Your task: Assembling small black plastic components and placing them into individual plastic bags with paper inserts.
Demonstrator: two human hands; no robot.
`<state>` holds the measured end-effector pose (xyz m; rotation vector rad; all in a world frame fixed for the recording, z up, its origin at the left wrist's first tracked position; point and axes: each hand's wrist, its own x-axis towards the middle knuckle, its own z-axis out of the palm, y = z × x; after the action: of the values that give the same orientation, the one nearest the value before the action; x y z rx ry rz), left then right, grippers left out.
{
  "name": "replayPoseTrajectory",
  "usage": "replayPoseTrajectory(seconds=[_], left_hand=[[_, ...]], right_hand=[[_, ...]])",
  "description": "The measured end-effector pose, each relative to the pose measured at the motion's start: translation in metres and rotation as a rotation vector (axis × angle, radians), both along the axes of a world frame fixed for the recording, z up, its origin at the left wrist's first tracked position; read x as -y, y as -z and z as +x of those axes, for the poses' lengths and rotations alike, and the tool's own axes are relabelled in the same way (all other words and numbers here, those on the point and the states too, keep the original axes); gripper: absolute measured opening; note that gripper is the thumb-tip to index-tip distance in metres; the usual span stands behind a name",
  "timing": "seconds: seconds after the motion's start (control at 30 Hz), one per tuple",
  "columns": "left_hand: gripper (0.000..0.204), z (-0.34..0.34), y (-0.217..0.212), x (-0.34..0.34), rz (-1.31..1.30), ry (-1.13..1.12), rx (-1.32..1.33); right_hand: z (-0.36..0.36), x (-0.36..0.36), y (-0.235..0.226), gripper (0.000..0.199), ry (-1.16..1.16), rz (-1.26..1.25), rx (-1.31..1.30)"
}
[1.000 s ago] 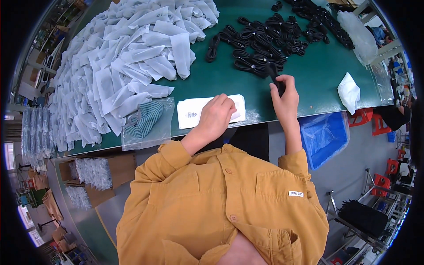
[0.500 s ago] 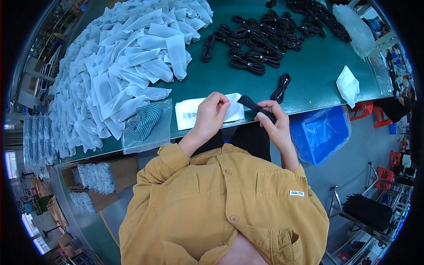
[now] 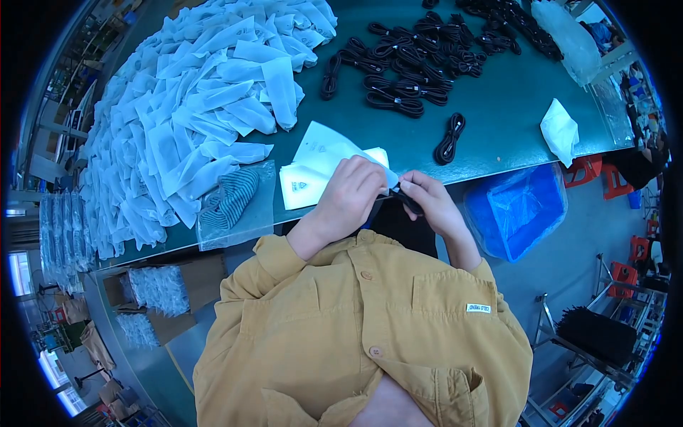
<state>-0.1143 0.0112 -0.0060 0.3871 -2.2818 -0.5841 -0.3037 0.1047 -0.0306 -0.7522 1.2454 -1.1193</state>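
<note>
My left hand (image 3: pixel 353 186) is closed on a white translucent bag (image 3: pixel 321 147), whose far end lifts up and to the left off the stack. My right hand (image 3: pixel 432 201) pinches a bundled black cable (image 3: pixel 410 203) at the bag's mouth, the two hands nearly touching. Part of the cable is hidden by my fingers and the bag. Beneath the left hand lies a stack of flat white bags (image 3: pixel 297 186) at the table's near edge. A single coiled black cable (image 3: pixel 449 139) rests on the table beyond my right hand.
A big heap of filled white bags (image 3: pixel 192 107) covers the table's left, with a striped cloth (image 3: pixel 236 196) in clear plastic before it. Several coiled cables (image 3: pixel 405 64) lie at the back. A blue bin (image 3: pixel 523 213) stands below the right edge; a crumpled white bag (image 3: pixel 560 132) lies above it.
My left hand has lifted one bag off the stack and moved right. My right hand has brought the black cable left and down to the bag's mouth.
</note>
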Motion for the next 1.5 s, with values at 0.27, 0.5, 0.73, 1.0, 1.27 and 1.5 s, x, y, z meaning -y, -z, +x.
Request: replayPoseTrajectory(seconds=[0.27,0.5,0.73,1.0,1.27,1.5], left_hand=[[0.012,-0.002,-0.006,0.001,0.148,-0.067,-0.034],[0.007,-0.006,-0.025,0.012,0.605,0.001,-0.225],[0.013,0.045,-0.038,0.121,0.856,-0.211,-0.718],[0.015,0.011,-0.005,0.029,0.292,-0.326,0.004],[0.007,-0.006,0.046,0.006,0.136,-0.277,0.097],[0.008,-0.004,0.043,0.006,0.379,-0.29,0.049]], right_hand=[[0.009,0.011,-0.013,0.014,0.161,-0.817,-1.113],[0.028,0.031,-0.039,0.018,0.32,-0.942,-0.78],[-0.014,0.037,-0.033,0.023,0.485,-0.521,-1.333],[-0.04,0.022,0.0,0.024,0.347,-0.171,-1.594],[-0.049,0.008,0.007,0.022,0.585,-0.105,-0.747],[0.004,-0.003,-0.012,0.027,0.297,-0.475,-0.855]])
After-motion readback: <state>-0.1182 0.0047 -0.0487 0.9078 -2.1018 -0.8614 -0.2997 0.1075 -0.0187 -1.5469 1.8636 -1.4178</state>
